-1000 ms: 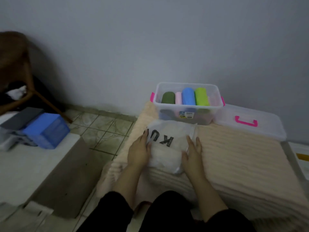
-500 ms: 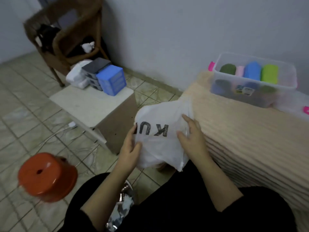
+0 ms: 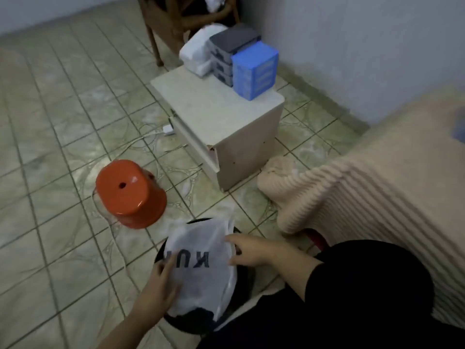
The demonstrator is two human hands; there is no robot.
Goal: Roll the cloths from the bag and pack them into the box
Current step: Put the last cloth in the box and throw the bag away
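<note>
A white plastic bag point(image 3: 201, 278) with black letters is held low over a round black bin point(image 3: 241, 298) on the floor beside my legs. My left hand point(image 3: 161, 285) grips the bag's left side. My right hand point(image 3: 249, 250) pinches its upper right edge. The bag looks limp and flat. The clear box with the rolled cloths is out of view, apart from a blurred blue patch point(image 3: 459, 127) at the right edge above the bed.
An overturned orange stool point(image 3: 128, 192) lies on the tiled floor to the left. A small white cabinet point(image 3: 221, 122) carries a blue drawer unit point(image 3: 254, 69), grey drawers and a white bundle. The bed with its cream ribbed blanket point(image 3: 377, 185) is at right. A wicker chair stands behind.
The view has swung left and down, away from the bed and the box. Both hands carried the bag off the bed and lowered it over the black bin on the floor.
</note>
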